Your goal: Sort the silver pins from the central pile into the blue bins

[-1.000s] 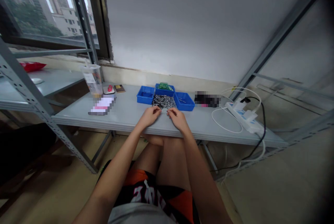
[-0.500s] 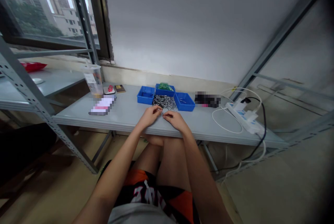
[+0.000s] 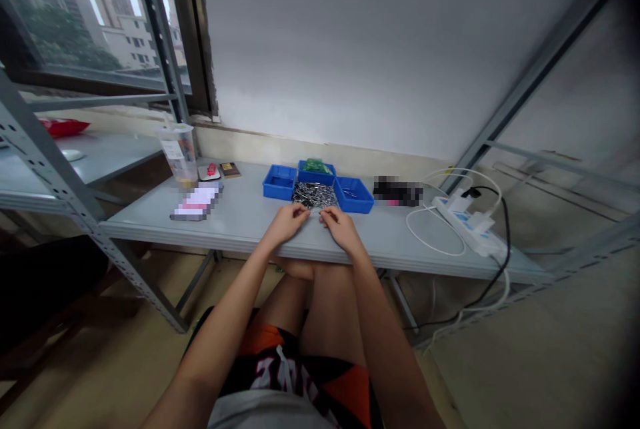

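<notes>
My left hand (image 3: 289,222) is closed in a pinch just above the front of the table. Facing it, my right hand (image 3: 341,225) pinches with thumb and forefinger. A small, thin, pale silvery piece (image 3: 315,211) spans the short gap between the fingertips; its exact kind is too small to make out. Right behind the hands lies a heap of small shiny metal parts (image 3: 316,194). Blue bins stand around it: a left bin (image 3: 271,192), a back bin (image 3: 326,176) with green packaging (image 3: 316,165) in it, and a right bin (image 3: 357,206) holding a few thin metal parts.
Left on the grey table (image 3: 245,216) are a blurred-out phone (image 3: 197,201), a plastic cup (image 3: 179,152) and a small dark box (image 3: 230,169). To the right lie a pixelated dark object (image 3: 397,190), a white cable (image 3: 435,249) and a power strip (image 3: 470,226) with plugs.
My right hand has shifted slightly right and up, so the gap between the fingertips is wider and the thin piece shows there. My left hand has hardly moved.
</notes>
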Demonstrator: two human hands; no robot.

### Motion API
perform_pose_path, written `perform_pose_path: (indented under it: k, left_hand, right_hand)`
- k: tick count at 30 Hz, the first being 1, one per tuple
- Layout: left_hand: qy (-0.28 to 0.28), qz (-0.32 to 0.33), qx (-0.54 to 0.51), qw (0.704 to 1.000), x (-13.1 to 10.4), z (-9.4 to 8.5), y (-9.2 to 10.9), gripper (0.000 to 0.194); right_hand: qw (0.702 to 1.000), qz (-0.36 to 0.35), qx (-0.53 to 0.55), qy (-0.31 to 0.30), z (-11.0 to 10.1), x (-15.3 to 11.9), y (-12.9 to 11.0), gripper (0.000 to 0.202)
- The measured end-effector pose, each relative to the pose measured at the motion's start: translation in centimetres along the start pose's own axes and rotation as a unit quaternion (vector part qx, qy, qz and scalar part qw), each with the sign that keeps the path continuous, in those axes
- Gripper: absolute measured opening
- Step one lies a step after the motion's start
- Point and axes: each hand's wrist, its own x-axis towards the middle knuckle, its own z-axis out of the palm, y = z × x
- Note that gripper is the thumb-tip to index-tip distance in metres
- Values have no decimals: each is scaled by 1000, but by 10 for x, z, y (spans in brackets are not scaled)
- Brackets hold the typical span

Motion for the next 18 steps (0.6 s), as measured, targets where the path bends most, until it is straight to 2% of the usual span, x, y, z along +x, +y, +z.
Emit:
perform_pose_path:
  k: [12,18]
  left_hand:
    - [-7,0,-6,1000,-1,-1,3,26]
    - [-5,4,0,1000,1,0,-2,25]
  right_hand:
    - [1000,0,2,10,-1,-1,-4,24]
    - [1000,-5,-7,-6,-1,0,0,21]
